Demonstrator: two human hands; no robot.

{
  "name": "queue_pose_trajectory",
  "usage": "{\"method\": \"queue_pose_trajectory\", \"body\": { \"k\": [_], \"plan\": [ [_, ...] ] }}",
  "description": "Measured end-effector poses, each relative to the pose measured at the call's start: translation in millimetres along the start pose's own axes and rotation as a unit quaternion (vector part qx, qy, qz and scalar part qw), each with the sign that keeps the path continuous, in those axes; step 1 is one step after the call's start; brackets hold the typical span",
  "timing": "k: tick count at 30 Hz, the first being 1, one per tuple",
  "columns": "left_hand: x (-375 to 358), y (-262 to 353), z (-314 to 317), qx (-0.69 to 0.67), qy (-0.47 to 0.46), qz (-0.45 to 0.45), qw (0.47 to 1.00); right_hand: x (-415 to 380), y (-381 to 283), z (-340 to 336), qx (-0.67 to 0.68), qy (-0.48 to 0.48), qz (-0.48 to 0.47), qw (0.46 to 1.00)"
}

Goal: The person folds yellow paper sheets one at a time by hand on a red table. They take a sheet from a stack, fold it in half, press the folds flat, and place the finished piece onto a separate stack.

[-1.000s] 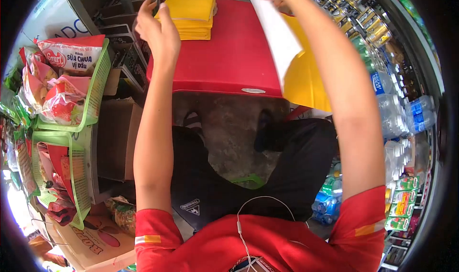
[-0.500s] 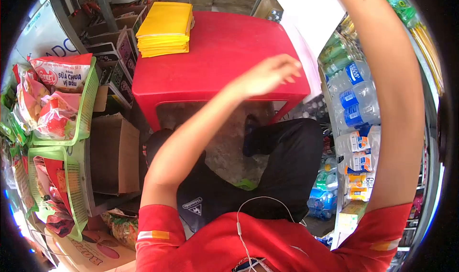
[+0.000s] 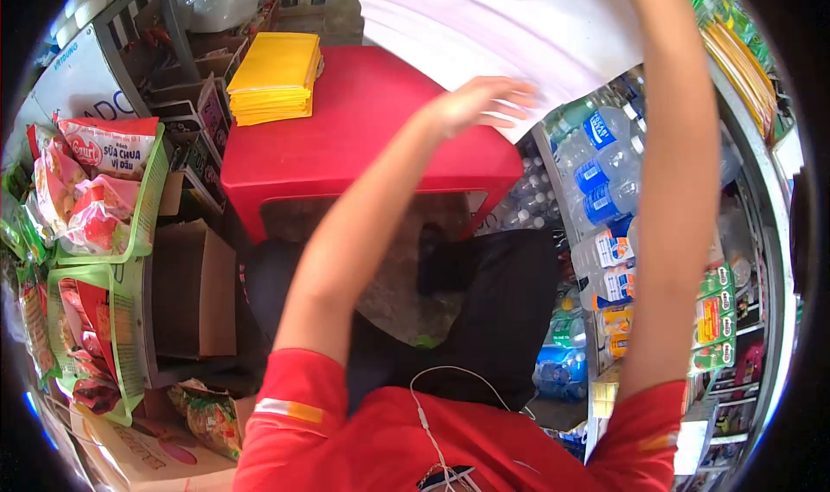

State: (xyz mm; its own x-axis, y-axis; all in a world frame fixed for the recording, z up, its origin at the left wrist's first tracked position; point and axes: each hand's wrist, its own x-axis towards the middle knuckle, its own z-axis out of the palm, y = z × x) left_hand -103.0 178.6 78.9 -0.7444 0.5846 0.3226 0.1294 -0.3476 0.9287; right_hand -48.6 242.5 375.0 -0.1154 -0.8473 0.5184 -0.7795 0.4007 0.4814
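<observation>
A large sheaf of white, faintly pinkish paper (image 3: 510, 38) hangs tilted in the air over the far right of a red plastic table (image 3: 354, 137). My left hand (image 3: 480, 107) overlaps the lower edge of the paper in this view, its fingers stretched out and apart, slightly blurred. My right forearm (image 3: 670, 137) reaches up to the paper's right side; the hand itself lies beyond the top edge of the picture. A neat stack of yellow paper envelopes (image 3: 275, 77) rests on the table's far left corner.
On the left hang green baskets (image 3: 143, 207) of snack packets, beside an open cardboard box (image 3: 194, 293). Shelves on the right carry packs of blue-labelled bottles (image 3: 596, 176) and small green cartons (image 3: 718, 319). My knees are under the table's near edge.
The paper has swung left and lower across the table's far right, and my right arm has shifted left. My left hand has moved slightly left and up to the paper's edge. The view has shifted slightly.
</observation>
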Motion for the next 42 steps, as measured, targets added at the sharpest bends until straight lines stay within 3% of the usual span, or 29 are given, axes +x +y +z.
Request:
{"method": "queue_pose_trajectory", "body": {
  "k": [2,4,8,10,11,12,15,18,24,26,28,32,35,38,39,42],
  "plan": [
    [-49.4,-12.0,-54.0,-0.044,0.078,-0.054,0.995,-54.2,-39.8,28.5,-0.025,0.007,0.049,0.998],
    [-109.1,-2.4,-90.9,-0.026,0.181,-0.123,0.975,-116.5,-69.0,70.2,-0.054,0.103,0.015,0.993],
    [-193.3,16.0,-121.1,-0.11,0.328,-0.143,0.927,-212.0,-140.6,129.7,0.122,0.055,0.132,0.982],
    [-208.2,23.8,-112.3,-0.086,0.409,-0.144,0.897,-251.4,-166.0,149.8,0.172,0.021,0.164,0.971],
    [-216.3,20.1,-112.2,-0.097,0.404,-0.134,0.9,-266.0,-176.5,156.2,0.194,0.011,0.172,0.966],
    [-230.4,-2.7,-150.2,-0.092,0.322,-0.161,0.928,-280.0,-186.4,160.5,0.217,0.0,0.18,0.959],
    [-225.6,16.6,-112.0,-0.061,0.356,-0.263,0.895,-308.7,-206.2,169.1,0.259,-0.031,0.2,0.944],
    [-228.1,6.1,-102.5,0.11,0.316,-0.296,0.895,-321.3,-209.3,167.5,0.293,-0.057,0.227,0.927],
    [-220.1,-3.6,-94.8,0.177,0.36,-0.289,0.869,-315.1,-194.5,157.0,0.356,-0.074,0.261,0.894],
    [-219.6,-2.0,-94.3,0.182,0.366,-0.281,0.868,-316.1,-178.3,154.1,0.329,-0.057,0.322,0.886],
    [-218.4,-0.8,-92.7,0.185,0.37,-0.276,0.868,-326.5,-154.5,161.1,0.315,-0.039,0.45,0.835],
    [-216.6,-2.6,-99.6,0.183,0.389,-0.283,0.857,-369.4,-108.3,189.3,0.265,-0.107,0.579,0.764],
    [-211.3,-12.0,-112.6,0.25,0.404,-0.276,0.835,-360.2,-112.7,188.1,0.232,-0.218,0.623,0.714],
    [-205.9,-29.3,-125.7,0.317,0.427,-0.249,0.81,-374.6,-107.6,217.7,0.378,-0.136,0.654,0.641],
    [-204.5,-30.1,-127.4,0.326,0.434,-0.243,0.804,-374.8,-103.6,219.4,0.385,-0.144,0.686,0.601],
    [-210.4,-35.6,-138.6,0.293,0.446,-0.213,0.819,-382.4,-91.6,227.2,0.335,-0.161,0.734,0.569]
  ]
}}
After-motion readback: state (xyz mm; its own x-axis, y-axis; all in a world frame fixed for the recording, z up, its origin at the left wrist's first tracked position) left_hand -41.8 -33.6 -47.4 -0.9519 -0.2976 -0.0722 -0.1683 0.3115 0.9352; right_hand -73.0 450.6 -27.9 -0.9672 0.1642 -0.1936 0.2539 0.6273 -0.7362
